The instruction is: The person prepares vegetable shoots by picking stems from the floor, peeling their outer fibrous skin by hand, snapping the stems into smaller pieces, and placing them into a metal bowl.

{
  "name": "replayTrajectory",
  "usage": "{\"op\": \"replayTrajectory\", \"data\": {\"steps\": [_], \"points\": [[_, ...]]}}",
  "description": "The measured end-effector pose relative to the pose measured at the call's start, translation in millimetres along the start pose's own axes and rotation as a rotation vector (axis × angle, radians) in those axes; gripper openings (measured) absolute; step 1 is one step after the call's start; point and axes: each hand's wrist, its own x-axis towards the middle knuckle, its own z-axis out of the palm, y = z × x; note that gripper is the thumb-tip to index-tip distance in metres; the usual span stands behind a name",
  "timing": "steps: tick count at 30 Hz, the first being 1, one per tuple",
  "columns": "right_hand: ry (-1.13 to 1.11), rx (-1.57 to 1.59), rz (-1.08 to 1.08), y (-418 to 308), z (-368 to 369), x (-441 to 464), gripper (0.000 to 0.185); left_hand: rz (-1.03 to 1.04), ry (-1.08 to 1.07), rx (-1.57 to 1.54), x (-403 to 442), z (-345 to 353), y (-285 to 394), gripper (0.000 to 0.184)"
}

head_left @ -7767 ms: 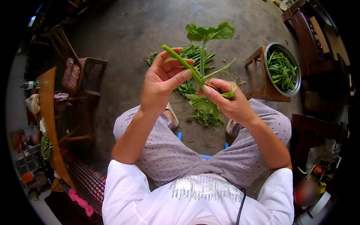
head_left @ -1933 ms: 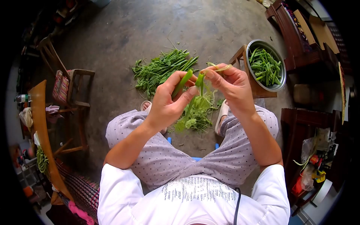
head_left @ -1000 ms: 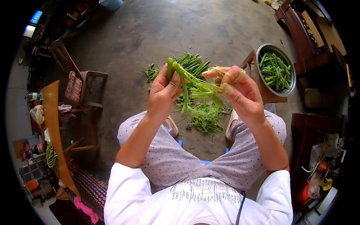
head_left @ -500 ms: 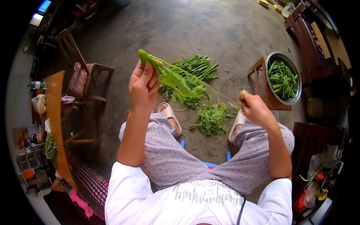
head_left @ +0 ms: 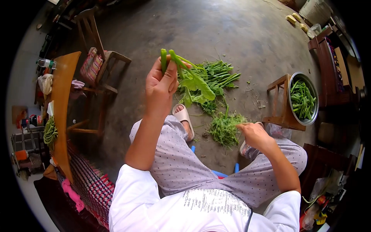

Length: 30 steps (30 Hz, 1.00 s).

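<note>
My left hand (head_left: 162, 79) is raised in front of me, fingers closed around leafy green shoots (head_left: 198, 86). Their cut stem ends stick up above the fingers, and broad leaves droop to the right. Lower down, my right hand (head_left: 256, 136) is beside a heap of thin green peelings (head_left: 224, 129) on the floor. Its index finger is stretched out toward the heap, and nothing shows in it. Beyond the heap lies a bundle of green shoots (head_left: 220, 75) with long stems and leaves.
On the right, a metal basin (head_left: 317, 101) of cut green stems (head_left: 302, 99) rests on a wooden stool (head_left: 284, 116). A wooden chair (head_left: 104, 58) and a table (head_left: 66, 100) stand at left. Small scraps lie on the concrete floor (head_left: 154, 27) near the stool.
My right hand has moved down to the peelings heap and its pinch has loosened. My left hand still grips the shoots, now with two stem ends apart. The view has shifted slightly.
</note>
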Motion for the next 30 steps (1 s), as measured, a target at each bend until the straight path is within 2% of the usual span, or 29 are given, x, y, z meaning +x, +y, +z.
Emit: {"op": "replayTrajectory", "data": {"steps": [2, 3, 5, 9, 12, 14, 15, 17, 21, 23, 24, 26, 27, 30], "points": [[-0.016, 0.018, -0.157, -11, -12, -2, 0.039, -0.022, 0.017, 0.14, -5, 9, 0, 0.015], [-0.018, 0.016, -0.156, -13, -11, -2, 0.039, -0.029, 0.028, 0.16, -6, 10, -2, 0.016], [0.203, -0.146, -0.243, -16, -10, -1, 0.037, -0.053, 0.031, 0.178, -8, 14, -5, 0.016], [0.203, 0.039, -0.138, -42, -37, -6, 0.034, -0.139, 0.02, 0.224, -10, 21, -6, 0.016], [0.155, 0.265, -0.044, -51, -46, -11, 0.026, -0.134, 0.003, 0.226, -11, 25, -10, 0.017], [0.318, 0.025, -0.296, -49, -44, -13, 0.023, -0.118, -0.013, 0.201, -12, 27, -14, 0.017], [0.319, 0.026, -0.294, -49, -45, -15, 0.023, -0.111, -0.022, 0.188, -12, 28, -15, 0.017], [0.302, -0.206, -0.318, -48, -51, -24, 0.02, -0.109, -0.034, 0.191, -12, 29, -17, 0.017], [0.212, -0.178, -0.259, -53, -65, -41, 0.017, -0.118, -0.027, 0.249, -12, 33, -20, 0.017], [0.346, -0.273, -0.243, -55, -70, -51, 0.018, -0.106, -0.043, 0.246, -10, 34, -24, 0.017], [0.337, -0.265, -0.231, -56, -74, -55, 0.018, -0.12, -0.05, 0.254, -10, 34, -25, 0.017], [0.35, -0.044, -0.189, -54, -84, -56, 0.019, -0.148, -0.065, 0.256, -10, 35, -27, 0.016], [0.471, -0.093, -0.221, -52, -85, -54, 0.022, -0.149, -0.071, 0.255, -10, 37, -29, 0.016], [0.412, 0.056, -0.145, -46, -94, -51, 0.028, -0.163, -0.09, 0.236, -9, 43, -33, 0.015]]}}
